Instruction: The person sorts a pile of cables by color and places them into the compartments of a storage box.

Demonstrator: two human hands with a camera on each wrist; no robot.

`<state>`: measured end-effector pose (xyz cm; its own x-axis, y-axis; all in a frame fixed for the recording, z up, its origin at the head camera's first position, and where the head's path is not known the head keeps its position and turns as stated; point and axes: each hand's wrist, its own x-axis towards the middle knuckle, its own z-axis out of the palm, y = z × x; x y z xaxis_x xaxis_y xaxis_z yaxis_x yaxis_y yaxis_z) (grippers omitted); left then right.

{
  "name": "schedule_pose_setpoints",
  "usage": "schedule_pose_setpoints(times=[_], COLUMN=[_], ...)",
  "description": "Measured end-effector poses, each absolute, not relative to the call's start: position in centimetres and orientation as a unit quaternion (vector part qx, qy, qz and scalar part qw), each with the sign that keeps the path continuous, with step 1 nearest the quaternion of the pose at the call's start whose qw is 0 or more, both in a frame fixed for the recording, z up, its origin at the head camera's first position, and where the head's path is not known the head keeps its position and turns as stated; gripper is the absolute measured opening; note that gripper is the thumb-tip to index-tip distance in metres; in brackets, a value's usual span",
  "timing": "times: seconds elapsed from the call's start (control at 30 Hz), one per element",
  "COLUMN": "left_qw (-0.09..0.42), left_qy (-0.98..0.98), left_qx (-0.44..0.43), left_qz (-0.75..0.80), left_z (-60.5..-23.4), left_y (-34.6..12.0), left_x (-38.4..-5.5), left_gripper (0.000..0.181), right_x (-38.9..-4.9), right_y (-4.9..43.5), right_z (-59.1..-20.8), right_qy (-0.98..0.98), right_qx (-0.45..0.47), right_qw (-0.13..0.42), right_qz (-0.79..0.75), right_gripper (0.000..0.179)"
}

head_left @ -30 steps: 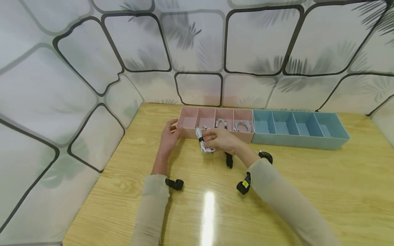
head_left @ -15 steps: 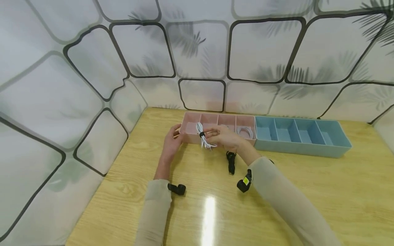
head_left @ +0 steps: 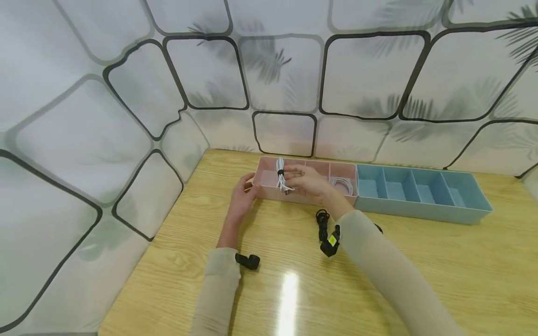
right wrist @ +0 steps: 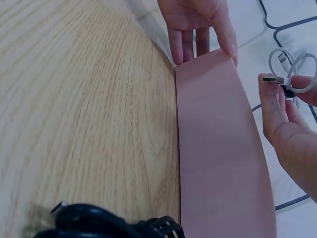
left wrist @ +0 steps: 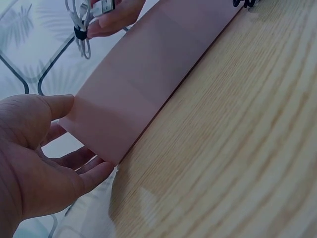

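Observation:
My right hand [head_left: 310, 183] pinches a bundled white USB cable [head_left: 280, 176], tied with a black strap, over the left end of a pink divided storage box [head_left: 269, 192]. In the right wrist view the cable's USB plug [right wrist: 273, 79] sticks out beside the fingertips. My left hand [head_left: 242, 198] grips the left end of the pink box. In the left wrist view its thumb lies at the top edge and its fingers [left wrist: 96, 176] against the end wall. A coiled white cable [head_left: 342, 185] lies in the rightmost pink compartment; my right hand hides the middle ones.
A blue divided box [head_left: 420, 210] adjoins the pink one on its right. A tied black cable [head_left: 322, 223] lies on the wooden table [head_left: 176, 261] in front of the pink box; another black cable [head_left: 378, 228] is partly behind the right sleeve. A patterned curtain [head_left: 286, 133] stands behind.
My right hand has raised the white cable from the pink box's front wall to over its left compartments. The left hand stays on the box's end. The head view has shifted slightly.

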<state>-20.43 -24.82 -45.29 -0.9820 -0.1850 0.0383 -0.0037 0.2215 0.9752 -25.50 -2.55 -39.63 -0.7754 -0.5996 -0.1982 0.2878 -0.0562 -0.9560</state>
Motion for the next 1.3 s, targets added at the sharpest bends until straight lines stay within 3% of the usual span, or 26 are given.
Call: schedule_pose_setpoints(times=[1.3], left_qw=[0.074], left_qy=[-0.787], left_qx=[0.042], left_qz=[-0.612], left_z=[-45.3], left_y=[-25.1], left_x=[-20.4], left_gripper=[0.041], right_x=[-28.2], right_y=[-5.7], right_z=[-40.3], right_qy=[0.678], right_qx=[-0.090], right_qw=[0.275], right_qz=[-0.675], right_gripper=[0.061])
